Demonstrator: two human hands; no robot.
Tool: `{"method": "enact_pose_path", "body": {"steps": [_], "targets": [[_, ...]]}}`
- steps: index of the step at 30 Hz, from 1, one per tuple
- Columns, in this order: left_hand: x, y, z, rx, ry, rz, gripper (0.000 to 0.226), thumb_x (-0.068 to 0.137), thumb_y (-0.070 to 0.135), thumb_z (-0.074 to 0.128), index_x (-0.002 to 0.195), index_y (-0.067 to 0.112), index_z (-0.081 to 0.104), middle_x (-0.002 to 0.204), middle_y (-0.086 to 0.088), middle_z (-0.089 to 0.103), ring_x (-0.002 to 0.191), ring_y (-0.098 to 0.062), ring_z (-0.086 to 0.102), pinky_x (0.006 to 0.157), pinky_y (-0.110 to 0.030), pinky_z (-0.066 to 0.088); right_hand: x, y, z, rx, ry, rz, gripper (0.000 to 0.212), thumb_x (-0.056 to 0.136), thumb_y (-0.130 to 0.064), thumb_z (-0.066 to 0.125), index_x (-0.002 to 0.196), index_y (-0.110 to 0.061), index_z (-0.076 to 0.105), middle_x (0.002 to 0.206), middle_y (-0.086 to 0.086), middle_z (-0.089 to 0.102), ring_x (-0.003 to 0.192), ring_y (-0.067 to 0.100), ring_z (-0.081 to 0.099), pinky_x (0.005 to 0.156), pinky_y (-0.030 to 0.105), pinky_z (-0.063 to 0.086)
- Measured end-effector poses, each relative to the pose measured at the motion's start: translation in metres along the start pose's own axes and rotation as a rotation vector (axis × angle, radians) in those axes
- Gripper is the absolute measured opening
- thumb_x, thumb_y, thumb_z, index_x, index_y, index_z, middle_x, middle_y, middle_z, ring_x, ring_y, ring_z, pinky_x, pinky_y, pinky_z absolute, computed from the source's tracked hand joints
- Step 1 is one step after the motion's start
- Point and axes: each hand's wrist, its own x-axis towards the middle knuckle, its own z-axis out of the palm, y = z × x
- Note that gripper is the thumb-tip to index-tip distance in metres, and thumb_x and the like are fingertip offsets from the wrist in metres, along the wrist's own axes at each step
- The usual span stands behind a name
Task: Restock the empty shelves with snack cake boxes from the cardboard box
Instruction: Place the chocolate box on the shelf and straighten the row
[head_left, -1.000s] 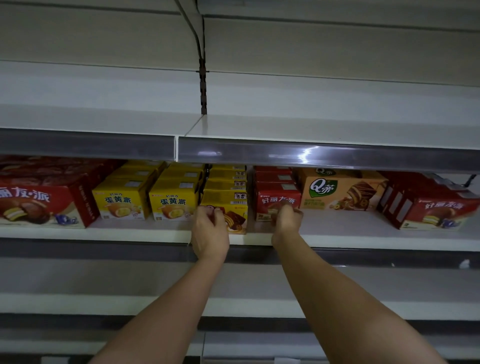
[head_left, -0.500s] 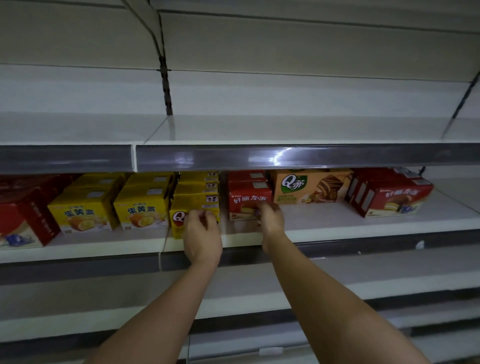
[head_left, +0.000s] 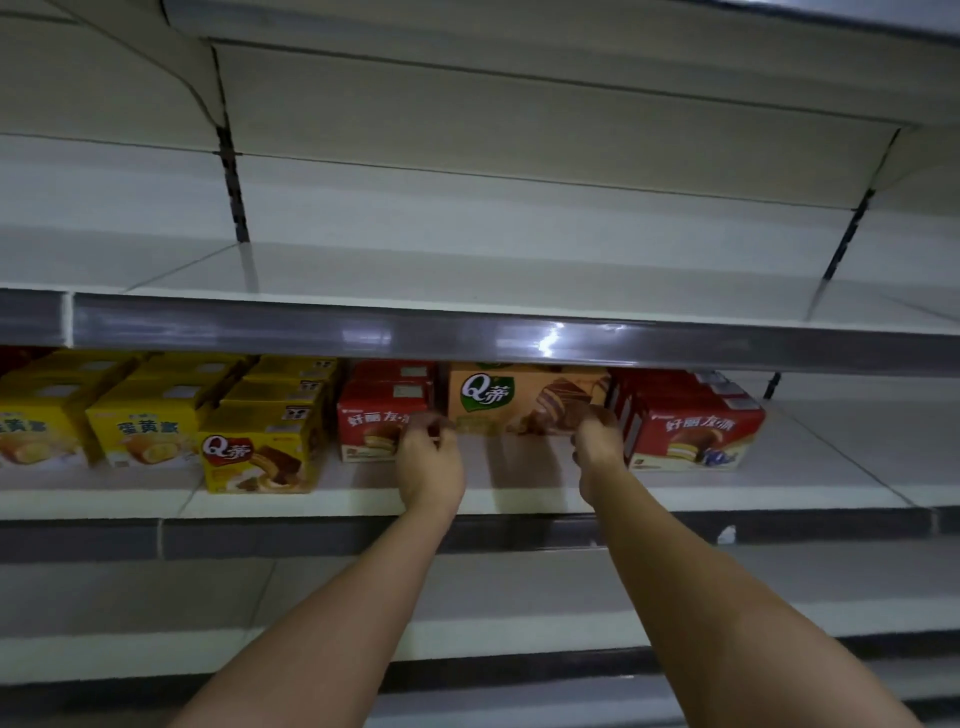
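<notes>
- The orange Q-brand snack cake box (head_left: 524, 402) sits on the middle shelf (head_left: 519, 501), set back from the front edge, its broad face turned outward.
- The left hand (head_left: 428, 460) has its fingers curled at the box's lower left corner; the right hand (head_left: 597, 441) has its fingers curled at the lower right corner, so both grip the box from the front.
- Just left of it stands a row of red pie boxes (head_left: 382, 415), touching or nearly touching its side.
- Just right stands a second group of red pie boxes (head_left: 693, 434), angled slightly.
- Further left, a yellow Q-brand box (head_left: 257, 457) stands forward near the shelf edge, with more stacked behind it.
- Beyond that, yellow egg-yolk pie boxes (head_left: 137, 423) fill the left end.
- The upper shelf (head_left: 467, 275) above has a grey price rail (head_left: 467, 335) along its front.
</notes>
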Motion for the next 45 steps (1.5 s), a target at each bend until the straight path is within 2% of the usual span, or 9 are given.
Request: {"method": "enact_pose_path", "body": {"steps": [9,15,19,25,30,33,37,40,45], "targets": [[-0.004,0.011,0.050,-0.122,-0.070,-0.207,0.031,0.101,0.027,0.043,0.126,0.013,0.055,0.125,-0.012,0.058,0.106,-0.026,0.050,0.091,-0.030,0.035,0.035,-0.004,-0.030,-0.046,-0.216,0.141,0.047,0.094,-0.029,0.053,0.138,-0.013,0.044,0.134,0.012,0.051,0.115,0.027,0.050,0.094,0.038,0.042],[0.021,0.003,0.065,-0.177,-0.133,-0.298,0.049,0.099,0.042,0.041,0.143,0.019,0.039,0.134,-0.008,0.051,0.119,-0.027,0.048,0.098,-0.038,0.041,0.058,-0.002,-0.020,-0.065,-0.257,0.193,0.048,0.092,-0.024,0.055,0.138,-0.014,0.045,0.124,0.008,0.055,0.105,0.022,0.050,0.094,0.037,0.044],[0.034,0.006,0.076,-0.520,-0.110,-0.530,0.052,0.096,0.045,0.048,0.141,0.020,0.042,0.134,-0.008,0.053,0.119,-0.024,0.053,0.071,-0.026,0.049,0.065,0.004,-0.015,-0.031,-0.281,0.223,0.049,0.089,-0.025,0.058,0.136,-0.018,0.046,0.126,0.006,0.057,0.111,0.022,0.053,0.085,0.032,0.044],[0.042,0.012,0.085,-0.688,-0.166,-0.633,0.057,0.095,0.048,0.050,0.141,0.016,0.042,0.139,-0.012,0.047,0.127,-0.026,0.047,0.093,-0.032,0.044,0.080,0.009,-0.012,-0.067,-0.259,0.118,0.019,0.089,-0.017,0.060,0.106,-0.020,0.054,0.113,0.005,0.059,0.106,0.021,0.052,0.103,0.037,0.041],[0.047,0.005,0.090,-0.624,-0.216,-0.620,0.068,0.090,0.059,0.049,0.143,0.017,0.038,0.127,-0.007,0.053,0.113,-0.022,0.052,0.096,-0.037,0.040,0.101,0.032,0.000,-0.071,-0.288,0.132,0.091,0.047,-0.049,0.077,0.131,-0.024,0.051,0.117,0.004,0.065,0.109,0.024,0.060,0.102,0.047,0.045],[0.048,0.004,0.092,-0.591,-0.234,-0.614,0.072,0.090,0.061,0.046,0.146,0.019,0.031,0.129,-0.008,0.051,0.107,-0.023,0.052,0.096,-0.039,0.039,0.125,0.054,0.005,-0.098,-0.248,0.102,0.111,0.034,-0.062,0.079,0.134,-0.027,0.048,0.119,0.000,0.064,0.108,0.022,0.061,0.100,0.045,0.046],[0.043,0.005,0.089,-0.480,-0.185,-0.598,0.065,0.094,0.054,0.045,0.146,0.018,0.032,0.137,-0.010,0.048,0.123,-0.028,0.048,0.105,-0.041,0.040,0.065,0.014,-0.004,-0.337,-0.177,-0.067,0.032,0.091,-0.031,0.057,0.118,-0.013,0.056,0.107,0.001,0.062,0.104,0.021,0.057,0.087,0.026,0.038],[0.033,0.008,0.095,-0.328,-0.147,-0.491,0.054,0.094,0.047,0.051,0.138,0.017,0.042,0.104,-0.005,0.055,0.095,-0.023,0.054,0.085,-0.035,0.047,0.046,0.014,-0.019,-0.479,0.030,-0.295,0.030,0.099,-0.030,0.043,0.104,-0.008,0.062,0.097,0.012,0.067,0.091,0.027,0.062,0.069,0.025,0.036],[0.000,0.026,0.130,-0.127,-0.315,-0.289,0.023,0.098,0.022,0.047,0.118,0.012,0.053,0.127,-0.014,0.056,0.111,-0.028,0.052,0.098,-0.038,0.040,0.041,0.003,-0.054,-0.252,0.331,-0.367,0.025,0.098,-0.028,0.043,0.081,-0.013,0.055,0.073,0.006,0.056,0.075,0.029,0.056,0.061,0.027,0.032]]}}
